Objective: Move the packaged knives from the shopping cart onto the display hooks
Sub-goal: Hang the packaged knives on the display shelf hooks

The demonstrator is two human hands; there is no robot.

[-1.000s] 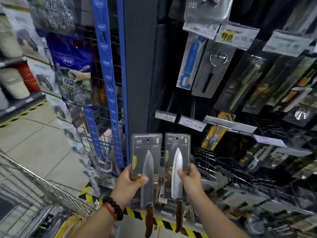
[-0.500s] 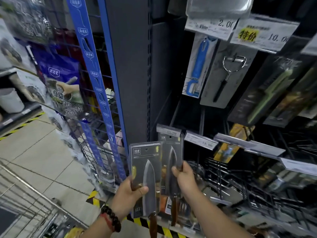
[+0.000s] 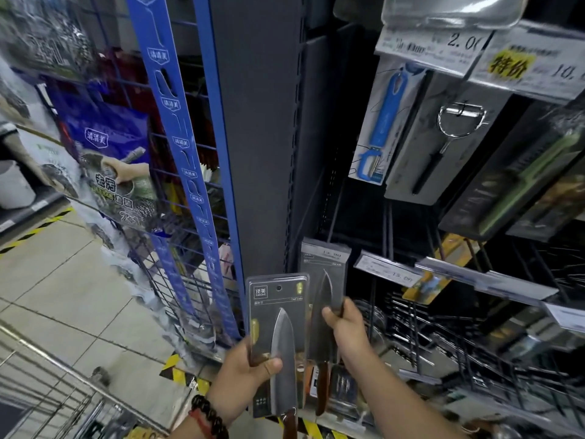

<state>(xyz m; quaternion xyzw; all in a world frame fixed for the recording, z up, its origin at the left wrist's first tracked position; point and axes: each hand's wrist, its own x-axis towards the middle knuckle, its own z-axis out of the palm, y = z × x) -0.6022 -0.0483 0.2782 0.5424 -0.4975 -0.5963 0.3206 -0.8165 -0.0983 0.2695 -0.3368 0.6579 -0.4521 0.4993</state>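
My left hand [image 3: 245, 375] grips a packaged knife [image 3: 278, 312] by its lower left edge, card upright and facing me, with the wooden handle at the bottom. My right hand [image 3: 346, 332] holds a second packaged knife [image 3: 324, 280], turned partly edge-on, its top right under a price tag [image 3: 326, 248] at the left end of the hook row. Bare wire display hooks [image 3: 411, 327] run to the right of that hand. The shopping cart [image 3: 47, 391] shows as wire rails at the lower left.
A grey shelf upright [image 3: 259, 122] stands just left of the hooks, with a blue hanging strip [image 3: 183, 153] and a wire rack of sponge packs further left. Peelers [image 3: 386, 122] and other packaged tools hang above. Yellow-black tape marks the shelf base.
My right hand has carried its knife up and away from me until its top sits under the left price tag, turning it edge-on. The left hand's knife stays roughly where it was. The view closed in.
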